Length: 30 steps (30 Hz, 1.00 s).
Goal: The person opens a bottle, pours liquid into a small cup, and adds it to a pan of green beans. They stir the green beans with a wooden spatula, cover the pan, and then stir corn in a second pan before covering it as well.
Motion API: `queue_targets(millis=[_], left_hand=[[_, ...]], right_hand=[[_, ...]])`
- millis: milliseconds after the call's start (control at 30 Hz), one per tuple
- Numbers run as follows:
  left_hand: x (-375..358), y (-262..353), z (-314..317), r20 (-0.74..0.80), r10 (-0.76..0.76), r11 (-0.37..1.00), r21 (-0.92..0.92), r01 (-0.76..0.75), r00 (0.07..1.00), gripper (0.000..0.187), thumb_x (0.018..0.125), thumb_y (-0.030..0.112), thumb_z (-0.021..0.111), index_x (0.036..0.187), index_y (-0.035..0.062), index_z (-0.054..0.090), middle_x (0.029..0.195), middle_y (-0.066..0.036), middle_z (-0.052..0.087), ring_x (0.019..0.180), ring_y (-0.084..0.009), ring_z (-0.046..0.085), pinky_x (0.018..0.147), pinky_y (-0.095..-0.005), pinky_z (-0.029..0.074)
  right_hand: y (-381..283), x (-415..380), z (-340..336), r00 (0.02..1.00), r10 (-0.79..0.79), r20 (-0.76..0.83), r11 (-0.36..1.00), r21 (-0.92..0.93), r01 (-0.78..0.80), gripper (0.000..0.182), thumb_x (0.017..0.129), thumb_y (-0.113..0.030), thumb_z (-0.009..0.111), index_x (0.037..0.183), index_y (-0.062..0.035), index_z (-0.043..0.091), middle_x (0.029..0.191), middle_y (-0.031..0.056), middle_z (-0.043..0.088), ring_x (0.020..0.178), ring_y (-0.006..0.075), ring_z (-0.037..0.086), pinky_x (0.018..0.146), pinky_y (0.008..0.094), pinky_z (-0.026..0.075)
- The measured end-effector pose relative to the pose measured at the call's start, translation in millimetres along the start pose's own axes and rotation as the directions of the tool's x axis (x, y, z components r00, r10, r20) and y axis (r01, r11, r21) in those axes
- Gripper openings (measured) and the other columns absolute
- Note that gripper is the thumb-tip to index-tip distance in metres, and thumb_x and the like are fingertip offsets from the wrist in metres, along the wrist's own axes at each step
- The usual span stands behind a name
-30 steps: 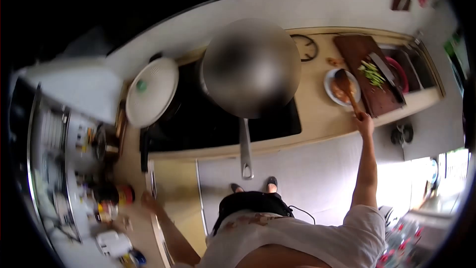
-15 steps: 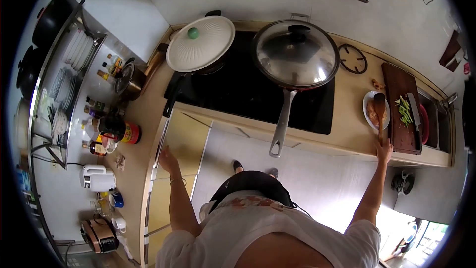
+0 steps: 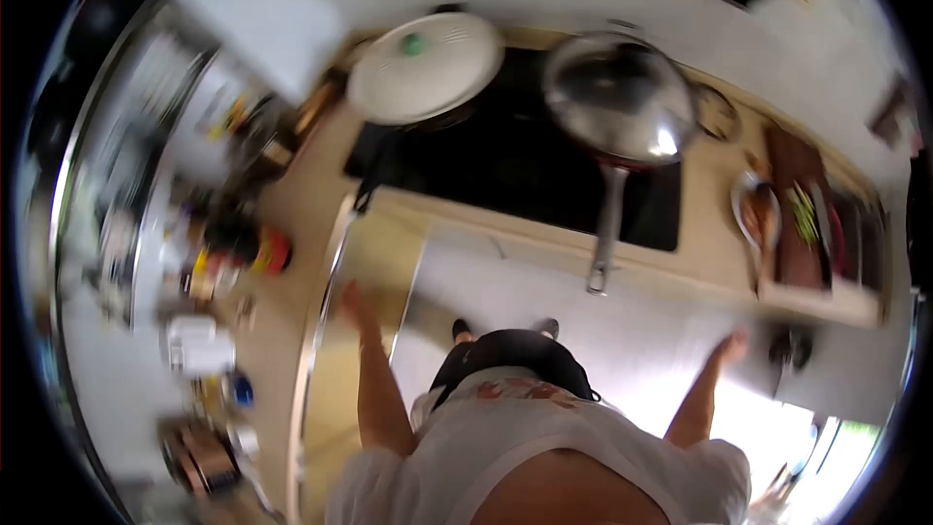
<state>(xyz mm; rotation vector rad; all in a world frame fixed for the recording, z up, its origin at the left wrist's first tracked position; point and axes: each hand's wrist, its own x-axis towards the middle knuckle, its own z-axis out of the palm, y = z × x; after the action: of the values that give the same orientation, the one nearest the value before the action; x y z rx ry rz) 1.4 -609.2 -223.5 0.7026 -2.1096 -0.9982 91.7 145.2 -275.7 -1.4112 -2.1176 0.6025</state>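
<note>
My left hand (image 3: 358, 307) hangs beside the yellow cabinet front below the left counter; it is blurred, with its fingers loosely apart and no object visible in it. My right hand (image 3: 731, 346) is in the air below the counter's front edge, too smeared to show its fingers. Nearest above it, a wooden spatula (image 3: 760, 214) lies across a plate of food (image 3: 743, 192). Beside the plate is a dark chopping board (image 3: 792, 165) with chopped green vegetables (image 3: 805, 214) and a knife on it. A lidded frying pan (image 3: 620, 102) sits on the black hob (image 3: 486, 156).
A second pan with a white lid (image 3: 437, 68) and green knob stands at the hob's left. Bottles, a white kettle (image 3: 197, 343) and mugs line the left counter. A sink (image 3: 865, 233) is at the far right. The frying pan's handle (image 3: 607, 224) juts past the counter edge.
My right hand has let go of the wooden spatula and dropped away from the counter, leaving the spatula on the plate. The whole view has shifted and blurred.
</note>
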Motion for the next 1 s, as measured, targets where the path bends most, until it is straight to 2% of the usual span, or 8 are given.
queue_targets(millis=[100, 167, 200, 267, 467, 533, 767, 1000], left_hand=[[17.4, -37.8, -3.3, 0.087, 0.103, 0.993, -0.059, -0.098, 0.991, 0.027, 0.084, 0.018, 0.04, 0.093, -0.0009, 0.057, 0.091, -0.011, 0.058, 0.083, -0.0196, 0.053, 0.078, -0.0312, 0.041], [37.4, -18.5, -13.4, 0.267, -0.076, 0.895, 0.443, -0.052, 0.961, 0.028, 0.084, 0.019, 0.042, 0.087, -0.004, 0.058, 0.086, -0.014, 0.057, 0.081, -0.0206, 0.053, 0.074, -0.0317, 0.042], [38.2, -38.1, -8.0, 0.285, -0.081, 0.996, 0.07, 0.063, 0.955, 0.032, 0.084, 0.021, 0.042, 0.087, -0.0062, 0.057, 0.086, -0.017, 0.056, 0.079, -0.0224, 0.053, 0.073, -0.0325, 0.042], [42.3, -1.5, -12.2, 0.288, -0.246, 0.957, 0.226, 0.183, 0.926, 0.033, 0.083, 0.023, 0.042, 0.088, -0.0071, 0.056, 0.083, -0.018, 0.056, 0.076, -0.0249, 0.052, 0.073, -0.0331, 0.041], [52.2, -0.3, 1.7, 0.478, 0.077, 0.993, -0.116, -0.024, 0.875, 0.033, 0.085, 0.023, 0.039, 0.088, -0.0059, 0.055, 0.088, -0.016, 0.054, 0.079, -0.0252, 0.05, 0.074, -0.0323, 0.04], [52.3, 6.0, 11.6, 0.641, -0.051, 0.956, -0.19, 0.223, 0.766, 0.032, 0.086, 0.023, 0.039, 0.088, -0.0049, 0.055, 0.089, -0.013, 0.053, 0.08, -0.0222, 0.05, 0.073, -0.0308, 0.04], [19.6, 46.4, 44.8, 0.919, 0.03, 0.974, -0.115, 0.193, 0.394, 0.028, 0.085, 0.025, 0.041, 0.091, 0.0026, 0.056, 0.086, -0.005, 0.055, 0.074, -0.0144, 0.051, 0.063, -0.0259, 0.041], [-52.7, 91.5, 75.5, 0.955, 0.063, 0.978, -0.116, 0.171, 0.289, 0.025, 0.083, 0.023, 0.046, 0.091, 0.0021, 0.056, 0.086, -0.004, 0.056, 0.069, -0.011, 0.053, 0.055, -0.0221, 0.041]], right_hand=[[-9.7, -78.4, 3.9, 0.986, 0.129, 0.103, 0.979, -0.172, -0.11, 0.033, 0.08, -0.03, 0.039, 0.097, -0.0059, 0.055, 0.101, 0.0144, 0.053, 0.089, 0.0274, 0.051, 0.076, 0.0368, 0.041], [-47.4, -133.7, 0.0, 0.951, 0.262, 0.166, 0.95, -0.218, -0.223, 0.042, 0.077, -0.038, 0.042, 0.1, -0.006, 0.054, 0.099, 0.0179, 0.052, 0.093, 0.0311, 0.047, 0.081, 0.0387, 0.038], [-49.8, -155.1, 9.3, 0.948, 0.252, 0.194, 0.962, -0.158, -0.224, 0.043, 0.076, -0.04, 0.043, 0.097, -0.0056, 0.057, 0.095, 0.0199, 0.053, 0.097, 0.0327, 0.045, 0.085, 0.0384, 0.035], [-79.0, -197.5, 6.2, 0.928, 0.227, 0.296, 0.969, -0.162, -0.186, 0.041, 0.076, -0.039, 0.043, 0.093, -0.0054, 0.059, 0.094, 0.0215, 0.053, 0.096, 0.0335, 0.045, 0.085, 0.0385, 0.036], [-122.8, -300.1, -9.6, 0.863, 0.283, 0.418, 0.948, -0.257, -0.187, 0.035, 0.073, -0.039, 0.049, 0.081, -0.0079, 0.064, 0.091, 0.0212, 0.055, 0.092, 0.0328, 0.049, 0.082, 0.0371, 0.04], [-119.1, -322.2, -14.9, 0.832, 0.316, 0.456, 0.941, -0.263, -0.214, 0.04, 0.075, -0.039, 0.042, 0.086, -0.0066, 0.063, 0.093, 0.0214, 0.054, 0.095, 0.0322, 0.046, 0.085, 0.0376, 0.036], [-64.4, -355.0, -78.7, 0.829, 0.409, 0.382, 0.903, -0.297, -0.309, 0.041, 0.076, -0.039, 0.043, 0.084, -0.0026, 0.062, 0.091, 0.0214, 0.055, 0.096, 0.0323, 0.046, 0.085, 0.0386, 0.037], [35.2, -356.8, -122.1, 0.772, 0.569, 0.284, 0.808, -0.366, -0.461, 0.043, 0.075, -0.038, 0.046, 0.081, 0.0011, 0.061, 0.089, 0.0222, 0.057, 0.093, 0.0333, 0.051, 0.081, 0.0378, 0.039]])
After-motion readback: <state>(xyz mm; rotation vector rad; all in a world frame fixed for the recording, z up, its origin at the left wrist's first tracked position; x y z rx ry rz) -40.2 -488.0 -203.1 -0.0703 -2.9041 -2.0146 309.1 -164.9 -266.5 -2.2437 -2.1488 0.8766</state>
